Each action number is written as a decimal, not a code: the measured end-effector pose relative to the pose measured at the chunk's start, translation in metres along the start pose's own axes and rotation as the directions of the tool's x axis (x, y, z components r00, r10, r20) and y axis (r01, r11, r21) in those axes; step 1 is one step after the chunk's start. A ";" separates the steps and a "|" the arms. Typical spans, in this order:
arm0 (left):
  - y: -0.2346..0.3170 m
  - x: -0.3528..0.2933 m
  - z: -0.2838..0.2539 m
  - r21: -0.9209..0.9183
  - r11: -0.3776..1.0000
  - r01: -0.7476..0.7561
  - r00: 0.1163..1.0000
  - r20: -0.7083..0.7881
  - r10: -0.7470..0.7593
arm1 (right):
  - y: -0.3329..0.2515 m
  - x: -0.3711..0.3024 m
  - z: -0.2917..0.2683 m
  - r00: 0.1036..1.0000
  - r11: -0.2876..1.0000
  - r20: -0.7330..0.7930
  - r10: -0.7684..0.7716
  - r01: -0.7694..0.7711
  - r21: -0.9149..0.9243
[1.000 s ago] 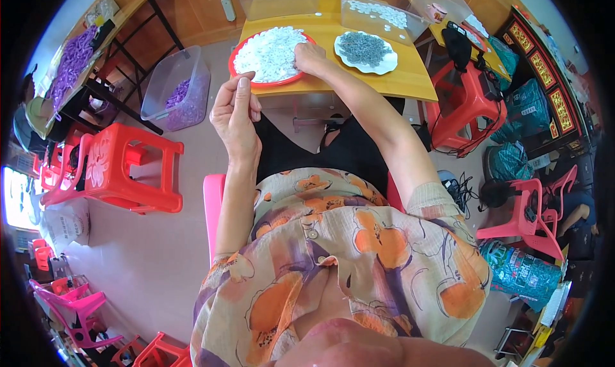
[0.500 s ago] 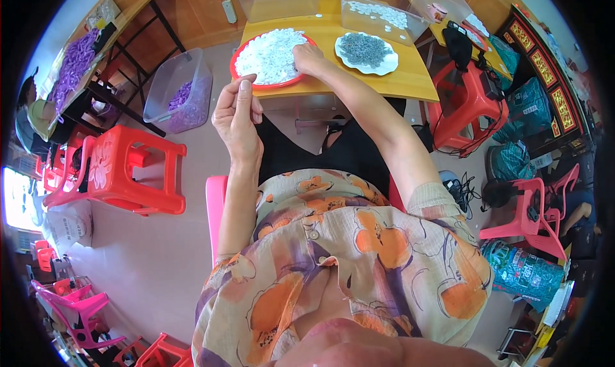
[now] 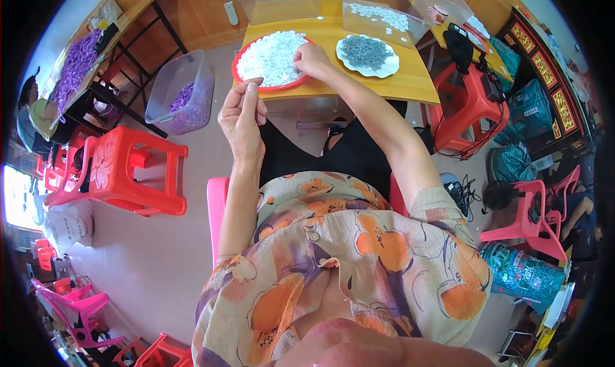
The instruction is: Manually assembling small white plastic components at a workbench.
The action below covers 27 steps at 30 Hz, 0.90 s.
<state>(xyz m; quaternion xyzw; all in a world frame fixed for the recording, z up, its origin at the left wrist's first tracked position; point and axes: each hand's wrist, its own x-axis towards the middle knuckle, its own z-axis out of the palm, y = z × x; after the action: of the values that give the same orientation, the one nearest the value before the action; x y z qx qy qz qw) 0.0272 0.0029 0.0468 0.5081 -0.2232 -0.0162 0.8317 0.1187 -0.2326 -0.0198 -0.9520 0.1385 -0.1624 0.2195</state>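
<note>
A red round tray (image 3: 237,78) heaped with small white pieces (image 3: 272,56) sits at the near left of the yellow table. Over the tray's right side, my right hand (image 3: 312,60) has its fingertips bent down together at the pieces; anything between them is too small to name. My left hand (image 3: 244,114) is raised just in front of the tray's near left rim. Its thumb and forefinger are pressed together, the other fingers curled, and what they pinch cannot be made out. Right of the tray lies a white scalloped plate (image 3: 387,67) piled with small grey pieces (image 3: 364,51).
Clear plastic bins (image 3: 282,3) stand along the table's far edge; another bin (image 3: 383,17) holds white pieces. On the floor at left is a bin (image 3: 205,104) with purple pieces. Red stools (image 3: 138,168) flank me, one (image 3: 471,104) against the table's right side with cables on it.
My right hand has shifted slightly to the right over the white pieces. My left hand keeps its pinch in nearly the same place.
</note>
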 end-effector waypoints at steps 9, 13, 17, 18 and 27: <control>-0.029 0.007 -0.005 0.097 0.994 0.040 0.995 -0.090 -0.032 | -0.065 -0.079 -0.054 0.984 0.490 0.155 -0.091 -0.091 0.867; -0.034 0.006 -0.011 0.165 0.984 0.071 0.990 -0.131 -0.050 | -0.083 -0.102 -0.065 0.973 0.314 0.146 -0.176 -0.085 0.946; -0.036 0.004 -0.007 0.080 0.991 0.108 0.994 -0.040 -0.105 | -0.085 -0.114 -0.066 0.968 0.207 0.161 -0.193 -0.121 0.971; -0.035 0.003 -0.006 0.077 0.993 0.091 0.995 -0.035 -0.089 | -0.083 -0.115 -0.067 0.968 0.198 0.160 -0.196 -0.121 0.973; -0.033 -0.003 0.002 0.145 0.989 0.026 0.998 -0.052 -0.019 | -0.075 -0.116 -0.066 0.965 0.179 0.196 -0.176 -0.165 0.970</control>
<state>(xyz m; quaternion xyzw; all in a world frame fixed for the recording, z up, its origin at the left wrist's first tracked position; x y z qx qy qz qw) 0.0306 -0.0135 0.0188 0.5700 -0.1970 0.0035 0.7977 0.0035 -0.1533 0.0420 -0.6015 -0.0319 -0.0861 0.7936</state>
